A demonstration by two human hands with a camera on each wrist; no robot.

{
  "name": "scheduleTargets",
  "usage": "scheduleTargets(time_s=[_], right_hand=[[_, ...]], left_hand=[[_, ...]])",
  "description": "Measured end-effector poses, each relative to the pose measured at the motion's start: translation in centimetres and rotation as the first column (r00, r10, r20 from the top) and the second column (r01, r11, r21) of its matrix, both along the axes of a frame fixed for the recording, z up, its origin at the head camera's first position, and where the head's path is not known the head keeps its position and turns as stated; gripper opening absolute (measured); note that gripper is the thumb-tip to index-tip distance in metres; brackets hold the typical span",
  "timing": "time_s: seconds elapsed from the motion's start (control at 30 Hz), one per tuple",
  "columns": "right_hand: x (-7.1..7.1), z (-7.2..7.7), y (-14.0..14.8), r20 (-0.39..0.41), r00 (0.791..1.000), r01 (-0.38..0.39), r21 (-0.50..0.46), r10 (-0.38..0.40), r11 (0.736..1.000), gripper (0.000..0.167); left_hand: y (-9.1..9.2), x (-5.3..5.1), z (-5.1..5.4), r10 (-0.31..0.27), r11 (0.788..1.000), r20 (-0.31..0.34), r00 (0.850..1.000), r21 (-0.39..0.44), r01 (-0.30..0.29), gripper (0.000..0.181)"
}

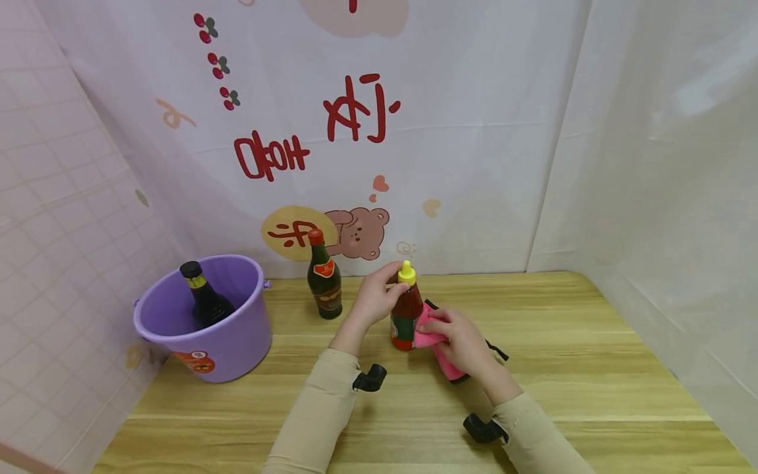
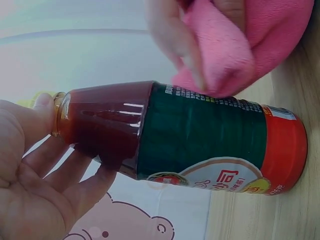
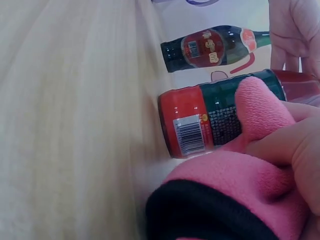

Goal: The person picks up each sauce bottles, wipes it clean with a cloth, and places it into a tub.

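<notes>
Left hand (image 1: 374, 295) curled; gripping bottle (image 1: 406, 311).

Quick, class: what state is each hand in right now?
Left hand: holding the yellow-capped bottle near its neck.
Right hand: holding the pink cloth.

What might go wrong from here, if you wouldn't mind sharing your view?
The sauce bottle might tip or twist: the left hand grips it up near the neck, while the right hand holds the pink cloth against its labelled side, lower down.

The green bottle stands near the left hand, so a sideways swing could knock it over.
</notes>
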State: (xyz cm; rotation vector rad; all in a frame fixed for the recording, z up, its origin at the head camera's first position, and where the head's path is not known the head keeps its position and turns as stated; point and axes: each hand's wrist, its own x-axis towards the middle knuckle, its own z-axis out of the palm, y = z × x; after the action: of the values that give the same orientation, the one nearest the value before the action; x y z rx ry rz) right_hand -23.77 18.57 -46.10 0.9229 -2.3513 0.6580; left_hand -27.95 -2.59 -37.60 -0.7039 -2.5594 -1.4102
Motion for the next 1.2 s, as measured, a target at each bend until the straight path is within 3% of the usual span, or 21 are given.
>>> scheduleTargets(time_s=[0.33,0.73,1.03,1.2], right_hand=[[-0.1,-1.0,0.0,0.068,0.996,0.039,0.164,-0.051,0.986,0.035],[-0.4,-0.9,-0.3,0.170,0.981,0.047,0.242,-0.090,0.969,0.034],[-0.7,-0.1,1.3,0.218,0.976,-0.037,0.137,0.006,0.990,0.041],[-0.6,1.5,2.1,0.175,0.984,-0.039,-0.008,0.040,0.999,0.048]], left_hand=[[0.0,-0.2,-0.2,-0.003,1.000,-0.017,1.000,0.000,0.003,0.039],[0.1,0.0,-0.2,0.020,1.000,0.007,1.000,0.013,-0.020,0.041],[0.2,0.2,-0.2,0.035,0.999,-0.017,0.999,0.021,-0.035,0.039],[0.3,0.2,-0.3,0.041,0.999,-0.013,0.999,0.025,-0.041,0.040]])
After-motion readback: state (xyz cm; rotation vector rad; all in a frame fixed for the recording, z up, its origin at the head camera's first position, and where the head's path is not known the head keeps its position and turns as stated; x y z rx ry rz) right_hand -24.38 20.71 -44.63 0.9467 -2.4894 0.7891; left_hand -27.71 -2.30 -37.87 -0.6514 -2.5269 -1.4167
